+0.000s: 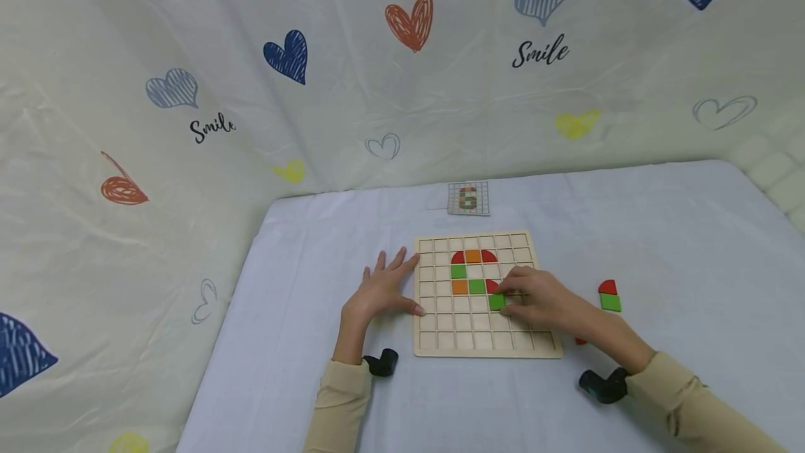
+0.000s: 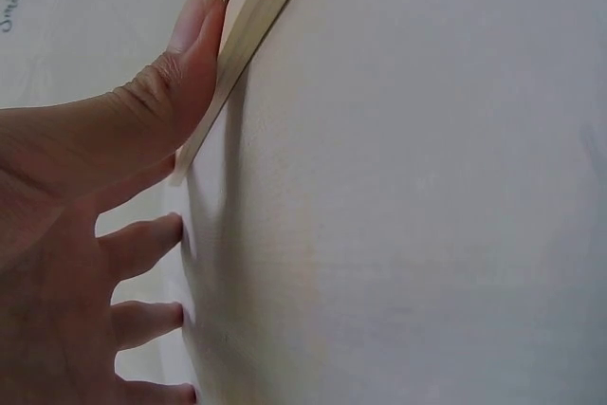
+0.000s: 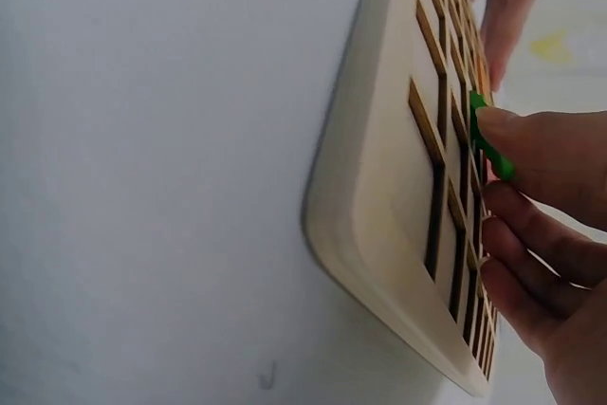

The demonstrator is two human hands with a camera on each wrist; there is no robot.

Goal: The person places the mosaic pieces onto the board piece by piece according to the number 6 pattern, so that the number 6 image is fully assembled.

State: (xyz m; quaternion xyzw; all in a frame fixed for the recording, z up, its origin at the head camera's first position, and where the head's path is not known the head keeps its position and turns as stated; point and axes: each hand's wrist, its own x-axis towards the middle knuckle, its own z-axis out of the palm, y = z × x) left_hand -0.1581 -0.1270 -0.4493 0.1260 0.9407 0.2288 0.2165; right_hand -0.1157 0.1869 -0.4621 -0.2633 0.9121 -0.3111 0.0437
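Observation:
A wooden grid board lies on the table, partly filled with red, orange and green tiles. Over its right half, my right hand pinches a green square tile between thumb and fingers. That tile sits tilted at the grid in the right wrist view, just below a red quarter-round tile partly covered by the fingers. With fingers spread, my left hand rests at the board's left edge, its thumb touching the rim. An orange tile and another green tile lie in the same row.
Behind the board lies a small pattern card with a coloured figure on a grid. To the right are a loose red quarter-round tile and a green square. Another red piece shows partly under the right forearm.

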